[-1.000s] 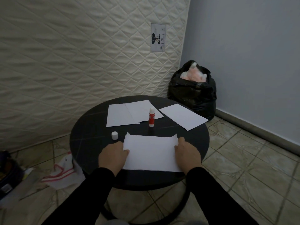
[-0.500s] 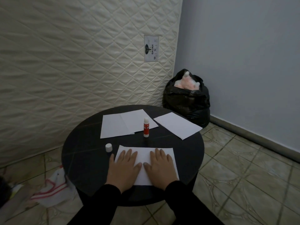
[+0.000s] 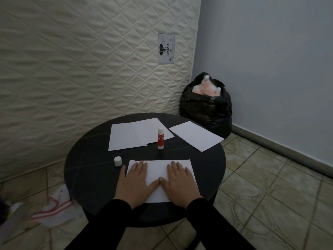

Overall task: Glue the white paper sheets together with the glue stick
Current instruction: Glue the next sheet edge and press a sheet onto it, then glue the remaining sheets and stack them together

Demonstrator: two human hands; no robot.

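Observation:
A white paper sheet (image 3: 159, 169) lies at the near side of the round black table (image 3: 86, 168). My left hand (image 3: 134, 184) and my right hand (image 3: 180, 183) press flat on it, fingers spread, thumbs touching at the middle. Behind the sheet a red and white glue stick (image 3: 160, 138) stands upright without its cap. The white cap (image 3: 117, 161) sits on the table left of the sheet. Two overlapping white sheets (image 3: 129, 135) lie at the back, and another white sheet (image 3: 195, 135) lies at the back right, reaching the table's edge.
A quilted mattress (image 3: 90, 60) leans upright behind the table. A full black rubbish bag (image 3: 205, 107) stands in the corner by the blue wall. A white bag with red trim (image 3: 55, 206) lies on the tiled floor at the left.
One second ago my hands held the sheet by its left and right edges. They then moved onto it and now lie flat, slightly further apart than half a second ago.

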